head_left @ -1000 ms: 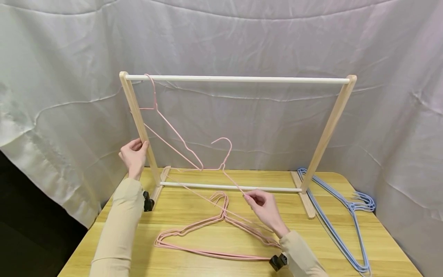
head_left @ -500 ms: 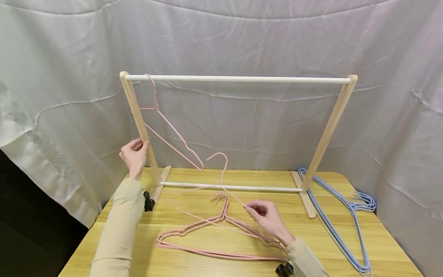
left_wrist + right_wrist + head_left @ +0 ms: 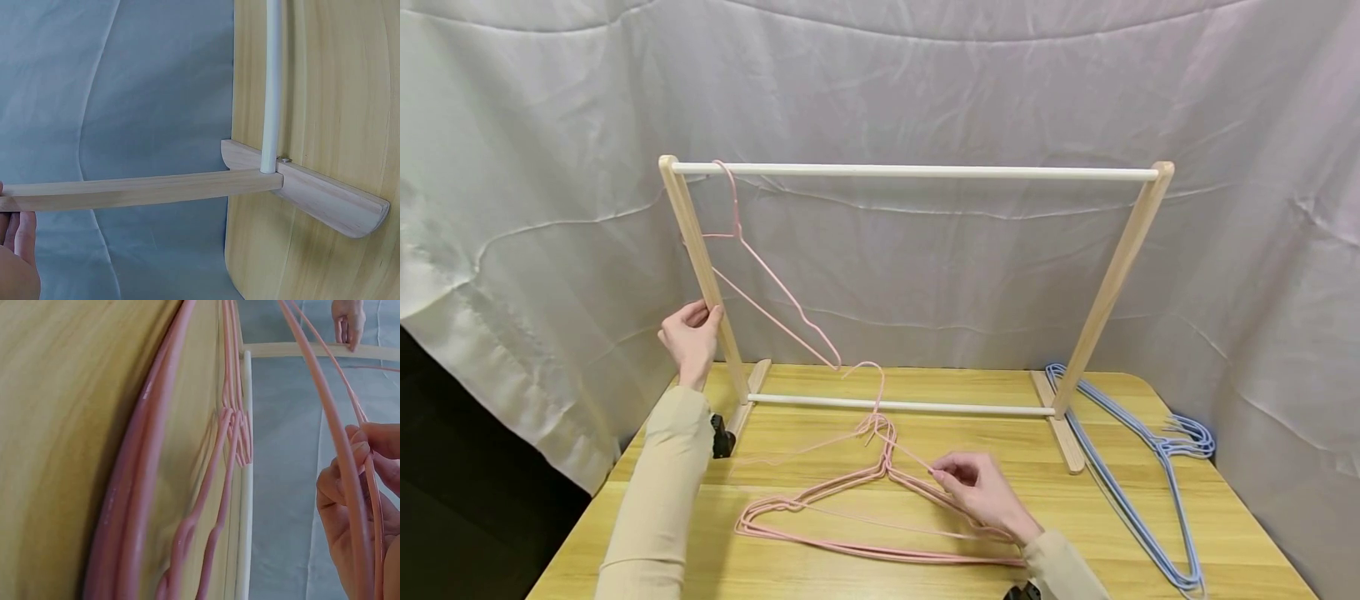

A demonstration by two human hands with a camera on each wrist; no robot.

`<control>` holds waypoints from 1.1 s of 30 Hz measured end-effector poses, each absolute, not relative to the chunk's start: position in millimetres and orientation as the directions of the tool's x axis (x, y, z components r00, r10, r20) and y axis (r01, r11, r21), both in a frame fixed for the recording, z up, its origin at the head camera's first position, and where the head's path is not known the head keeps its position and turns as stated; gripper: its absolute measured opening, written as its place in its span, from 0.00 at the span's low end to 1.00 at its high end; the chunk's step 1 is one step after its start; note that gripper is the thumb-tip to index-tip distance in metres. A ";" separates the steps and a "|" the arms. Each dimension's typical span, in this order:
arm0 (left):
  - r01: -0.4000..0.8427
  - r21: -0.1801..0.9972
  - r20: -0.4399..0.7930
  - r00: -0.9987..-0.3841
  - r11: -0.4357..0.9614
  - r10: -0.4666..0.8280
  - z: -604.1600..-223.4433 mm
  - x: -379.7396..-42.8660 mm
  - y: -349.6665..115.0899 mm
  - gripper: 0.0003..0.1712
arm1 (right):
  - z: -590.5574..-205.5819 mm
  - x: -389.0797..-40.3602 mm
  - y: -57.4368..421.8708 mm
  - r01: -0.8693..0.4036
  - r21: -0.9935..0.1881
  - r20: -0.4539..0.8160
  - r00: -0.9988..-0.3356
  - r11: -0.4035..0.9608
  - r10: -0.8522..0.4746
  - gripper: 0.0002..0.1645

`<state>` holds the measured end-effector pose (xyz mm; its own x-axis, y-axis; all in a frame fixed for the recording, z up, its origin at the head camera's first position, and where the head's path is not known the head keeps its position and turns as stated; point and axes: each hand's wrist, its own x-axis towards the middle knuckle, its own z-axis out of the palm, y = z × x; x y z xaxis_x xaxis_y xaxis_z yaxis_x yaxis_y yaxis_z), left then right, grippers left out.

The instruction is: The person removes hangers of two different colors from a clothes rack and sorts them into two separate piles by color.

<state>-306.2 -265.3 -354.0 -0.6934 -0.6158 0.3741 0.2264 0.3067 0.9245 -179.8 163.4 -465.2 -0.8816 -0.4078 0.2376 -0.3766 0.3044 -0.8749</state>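
My left hand [image 3: 688, 340] grips the left post [image 3: 697, 242] of a small wooden rack; the left wrist view shows fingertips [image 3: 24, 237] against that post. In my right hand [image 3: 981, 492], thumb and fingers pinch one shoulder of a pink clothes hanger [image 3: 910, 452]. It hovers above a stack of pink hangers [image 3: 857, 548] lying on the table, its hook up and pointing left. Another pink hanger [image 3: 737, 218] hangs near the left end of the white top rail [image 3: 917, 172]. Up close in the right wrist view, the held hanger [image 3: 347, 456] runs through my fingers.
Several blue hangers [image 3: 1161, 450] lie stacked at the table's right, partly behind the rack's right post [image 3: 1108, 292]. A lower white rail [image 3: 970, 408] joins the rack's feet. Grey curtain [image 3: 925, 92] surrounds the wooden table [image 3: 820, 579].
My right hand has come down and nearer with the pink hanger, whose hook dropped from above the lower rail towards the stack. My left hand has stayed on the post.
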 end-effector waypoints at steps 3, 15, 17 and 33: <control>0.234 0.922 0.381 -0.691 0.308 -0.614 -354.2 -306.4 -265.4 0.18 | -466.4 -178.6 164.1 -0.380 -0.873 0.229 -0.872 0.304 -0.432 0.11; 0.230 0.922 0.380 -0.690 0.311 -0.616 -354.5 -306.5 -265.7 0.18 | -478.5 -178.6 165.4 -0.398 -0.844 0.211 -0.863 0.360 -0.459 0.07; 0.225 0.923 0.377 -0.688 0.312 -0.619 -354.5 -306.5 -265.5 0.18 | -480.6 -179.1 165.7 -0.395 -0.843 0.204 -0.863 0.366 -0.462 0.07; 0.202 0.928 0.363 -0.684 0.314 -0.633 -354.4 -306.8 -264.5 0.18 | -494.4 -180.8 169.3 -0.428 -0.787 0.206 -0.860 0.443 -0.466 0.05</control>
<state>-306.8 -264.5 -354.4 -0.6837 -0.6332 0.3628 0.2019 0.3136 0.9279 -180.8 169.3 -494.4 -0.8605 -0.4662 0.2055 -0.4283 0.4432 -0.7875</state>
